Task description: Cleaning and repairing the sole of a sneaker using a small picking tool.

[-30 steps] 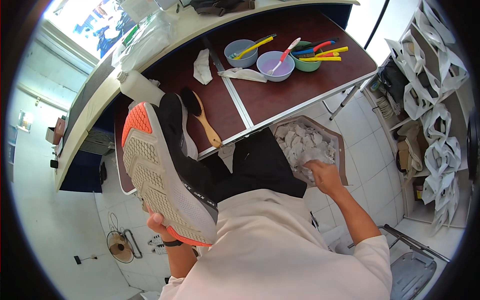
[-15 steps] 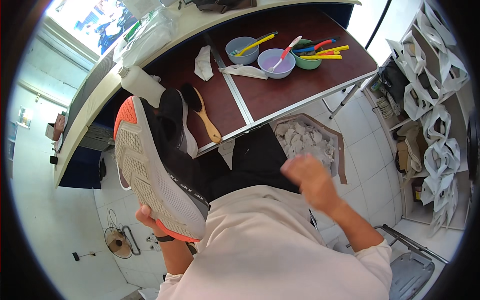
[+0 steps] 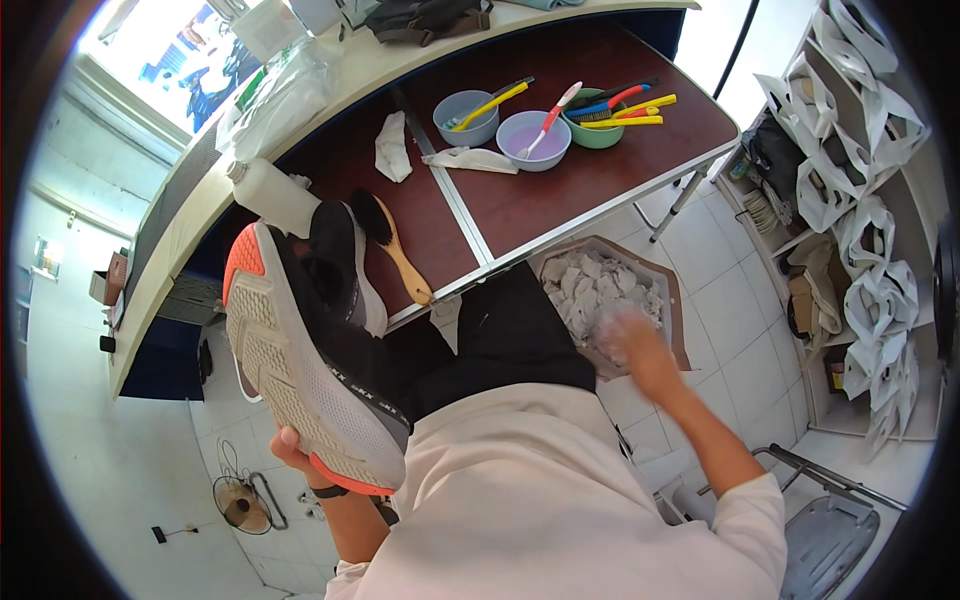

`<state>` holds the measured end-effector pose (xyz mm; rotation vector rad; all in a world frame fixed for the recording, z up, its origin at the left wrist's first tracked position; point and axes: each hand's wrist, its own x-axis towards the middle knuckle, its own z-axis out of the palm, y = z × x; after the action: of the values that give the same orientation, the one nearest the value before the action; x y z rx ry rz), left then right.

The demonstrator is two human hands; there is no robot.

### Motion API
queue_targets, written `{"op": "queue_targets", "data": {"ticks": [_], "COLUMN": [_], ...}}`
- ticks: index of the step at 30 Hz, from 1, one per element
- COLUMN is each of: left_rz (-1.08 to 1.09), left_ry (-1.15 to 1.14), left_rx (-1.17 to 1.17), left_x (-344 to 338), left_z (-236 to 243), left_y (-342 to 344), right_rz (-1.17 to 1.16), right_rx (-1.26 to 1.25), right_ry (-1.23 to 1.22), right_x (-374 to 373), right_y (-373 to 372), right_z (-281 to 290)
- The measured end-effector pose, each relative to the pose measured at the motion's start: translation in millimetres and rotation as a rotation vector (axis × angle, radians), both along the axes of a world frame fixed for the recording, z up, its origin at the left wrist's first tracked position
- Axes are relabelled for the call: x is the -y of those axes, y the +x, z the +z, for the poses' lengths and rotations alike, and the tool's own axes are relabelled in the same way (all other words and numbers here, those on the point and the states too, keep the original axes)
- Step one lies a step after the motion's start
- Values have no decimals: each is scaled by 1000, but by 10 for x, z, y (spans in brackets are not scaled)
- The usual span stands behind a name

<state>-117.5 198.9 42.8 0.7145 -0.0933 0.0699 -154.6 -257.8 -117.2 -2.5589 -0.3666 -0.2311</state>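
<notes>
My left hand [image 3: 295,452] grips a black sneaker [image 3: 318,390] near one end, its white sole with coral patches turned upward. Behind it a second dark shoe [image 3: 368,298] rests at the table's front edge, beside a wooden brush [image 3: 406,270] and a white jug [image 3: 272,197]. Out to the right, my motion-blurred right hand [image 3: 642,352] is over a brown-rimmed bin [image 3: 675,310] of crumpled white paper [image 3: 582,282]; whether its fingers hold anything is unclear.
The dark red table [image 3: 590,220] carries three bowls [image 3: 535,150] with several small brushes and white cloths [image 3: 390,150]. A cream counter [image 3: 170,250] curves behind. Shelves [image 3: 830,420] with white bags stand right, a metal chair [image 3: 830,540] lower right, a fan [image 3: 240,500] lower left.
My right hand swung inward from the bin half a second ago, then back out over it. The sneaker stays in my left hand, tilted much the same.
</notes>
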Motion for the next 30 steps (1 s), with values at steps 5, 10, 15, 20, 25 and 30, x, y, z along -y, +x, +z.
{"op": "queue_targets", "data": {"ticks": [5,10,15,20,25,30], "left_rz": [58,37,41,40,-190,-478], "left_ry": [65,62,216,334,459,556], "left_rx": [-69,-24,-29,-155,-310,-238], "left_x": [-43,59,86,521,1077,1622], "left_z": [-23,-103,-206,-128,-1,-346], "left_y": [-14,17,-22,64,136,221], "right_rz": [0,611,-208,-332,58,-335], "right_rx": [215,268,-17,-152,-55,117], "right_ry": [127,106,-22,-67,390,691], "right_x": [-421,-1690,-892,-129,-694,-523], "right_y": [442,664,847,583,559,311], "right_z": [542,224,300,212,664,958]}}
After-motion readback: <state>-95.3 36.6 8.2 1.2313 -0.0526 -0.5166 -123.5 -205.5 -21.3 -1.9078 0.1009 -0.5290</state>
